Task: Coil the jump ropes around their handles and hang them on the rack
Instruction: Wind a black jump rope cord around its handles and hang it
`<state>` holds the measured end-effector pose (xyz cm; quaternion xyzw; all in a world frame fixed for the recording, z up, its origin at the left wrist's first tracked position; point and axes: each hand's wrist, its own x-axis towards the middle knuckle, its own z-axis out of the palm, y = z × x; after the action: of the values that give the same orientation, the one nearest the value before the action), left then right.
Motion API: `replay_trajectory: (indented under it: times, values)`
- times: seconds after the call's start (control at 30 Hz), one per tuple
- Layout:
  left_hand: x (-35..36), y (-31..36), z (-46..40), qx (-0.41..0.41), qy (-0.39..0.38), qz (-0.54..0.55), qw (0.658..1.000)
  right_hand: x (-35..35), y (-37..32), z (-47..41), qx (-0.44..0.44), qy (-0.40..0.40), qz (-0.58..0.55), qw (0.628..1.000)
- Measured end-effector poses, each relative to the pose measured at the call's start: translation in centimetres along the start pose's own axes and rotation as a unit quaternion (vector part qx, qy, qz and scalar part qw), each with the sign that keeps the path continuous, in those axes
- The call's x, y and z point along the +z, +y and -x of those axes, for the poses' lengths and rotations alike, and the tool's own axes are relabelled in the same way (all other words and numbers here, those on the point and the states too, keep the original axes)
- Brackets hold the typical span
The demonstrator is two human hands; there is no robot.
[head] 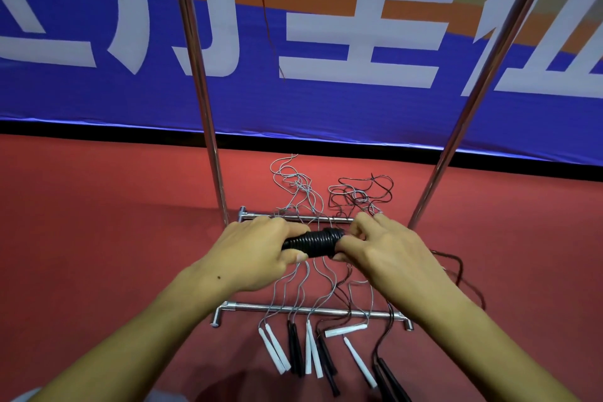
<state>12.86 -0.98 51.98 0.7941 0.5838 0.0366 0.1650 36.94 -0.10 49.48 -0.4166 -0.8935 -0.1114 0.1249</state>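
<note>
Both hands reach forward above the rack (313, 311) base, the left hand (257, 254) gripping and the right hand (381, 246) pinching the glossy black coiled rope (315, 243) with curled fingers.

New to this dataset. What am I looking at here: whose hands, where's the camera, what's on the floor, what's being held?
There is no robot; a person works with bare hands. The single picture comes from a wide-angle camera worn on their head, looking forward and down.

The left hand and the right hand together hold a black jump rope bundle, its cord wound in tight turns around the handles. Both hands grip its ends.

Below, on the red floor, stands a metal rack with two upright poles. Loose ropes lie across its base bars: white handles and black handles near the person, tangled grey and black cords farther away. Behind is a blue banner with large white characters.
</note>
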Motion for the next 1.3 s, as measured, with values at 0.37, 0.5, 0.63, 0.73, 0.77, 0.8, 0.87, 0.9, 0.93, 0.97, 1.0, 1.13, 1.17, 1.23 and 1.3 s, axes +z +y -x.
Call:
replay_trajectory:
  times: [0.37, 0.5, 0.63, 0.73, 0.77, 0.8, 0.87, 0.9, 0.93, 0.97, 1.0, 1.13, 1.17, 1.23, 1.3]
  values:
    - [-1.5, 0.5, 0.7, 0.126, -0.189, -0.010, 0.974, -1.1, 1.1, 0.4, 0.029, -0.150, -0.406, 0.901]
    - [-2.0, 0.1, 0.8, 0.159, -0.227, 0.125, 0.953, -2.3, 1.7, 0.4, 0.058, -0.170, -0.556, 0.812]
    - [-1.8, 0.3, 1.1, 0.201, -0.257, 0.271, 0.906, -3.0, 2.1, 0.5, 0.086, -0.181, -0.625, 0.754]
    - [-2.0, 0.6, 1.3, 0.204, -0.275, 0.317, 0.885, -3.0, 2.3, 0.6, 0.101, -0.187, -0.657, 0.724]
    - [-2.1, 0.6, 1.3, 0.204, -0.278, 0.325, 0.881, -3.1, 2.2, 0.6, 0.103, -0.185, -0.669, 0.712]
    - [-2.1, 0.6, 1.4, 0.202, -0.280, 0.330, 0.879, -3.1, 2.2, 0.6, 0.104, -0.181, -0.682, 0.701]
    - [-2.2, 0.6, 1.4, 0.195, -0.281, 0.340, 0.876, -3.2, 2.2, 0.6, 0.102, -0.170, -0.696, 0.690]
    - [-2.3, 0.6, 1.5, 0.192, -0.281, 0.348, 0.874, -3.3, 2.1, 0.5, 0.099, -0.164, -0.699, 0.689]
    - [-2.3, 0.7, 1.5, 0.188, -0.278, 0.359, 0.871, -3.3, 2.1, 0.4, 0.097, -0.157, -0.701, 0.689]
    - [-2.3, 0.7, 1.7, 0.184, -0.276, 0.373, 0.867, -3.4, 2.1, 0.4, 0.098, -0.152, -0.701, 0.690]
    - [-2.5, 0.8, 1.7, 0.182, -0.276, 0.385, 0.862, -3.5, 2.2, 0.3, 0.097, -0.147, -0.702, 0.690]
    - [-2.8, 0.7, 2.0, 0.180, -0.283, 0.404, 0.851, -3.0, 1.9, 0.1, 0.099, -0.119, -0.713, 0.684]
    - [-2.9, 0.6, 2.1, 0.182, -0.284, 0.412, 0.847, -2.8, 1.7, 0.0, 0.100, -0.103, -0.719, 0.680]
    - [-2.9, 0.2, 2.1, 0.182, -0.286, 0.435, 0.834, -2.5, 1.0, 0.0, 0.110, -0.069, -0.728, 0.673]
    - [-3.0, -0.1, 2.2, 0.187, -0.285, 0.456, 0.822, -2.3, 0.2, -0.1, 0.121, -0.032, -0.727, 0.675]
